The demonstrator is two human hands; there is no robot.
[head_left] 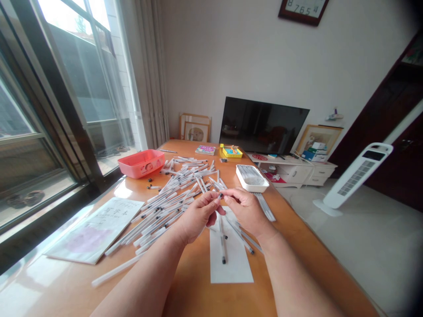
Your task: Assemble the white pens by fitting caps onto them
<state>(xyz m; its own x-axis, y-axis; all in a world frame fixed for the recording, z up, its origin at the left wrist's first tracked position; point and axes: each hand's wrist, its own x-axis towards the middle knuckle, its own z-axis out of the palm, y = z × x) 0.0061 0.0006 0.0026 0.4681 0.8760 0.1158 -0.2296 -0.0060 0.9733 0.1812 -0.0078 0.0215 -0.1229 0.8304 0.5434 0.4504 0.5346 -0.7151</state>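
Observation:
My left hand (197, 216) and my right hand (246, 210) meet above the wooden table (194, 286), both pinched on one thin white pen (220, 195) with a black tip between the fingertips. Under the hands lies a white sheet of paper (231, 262) with a few finished pens (224, 246) on it. A large heap of white pens (172, 193) spreads across the table to the left of the hands. More pens (266, 207) lie in a row just right of my right hand.
A red plastic basket (141, 163) stands at the back left by the window. A white tray (251, 178) sits beyond my right hand. A printed booklet (95, 229) lies at the left. A TV (262, 127), a low cabinet (297, 169) and a white tower fan (353, 176) stand beyond the table.

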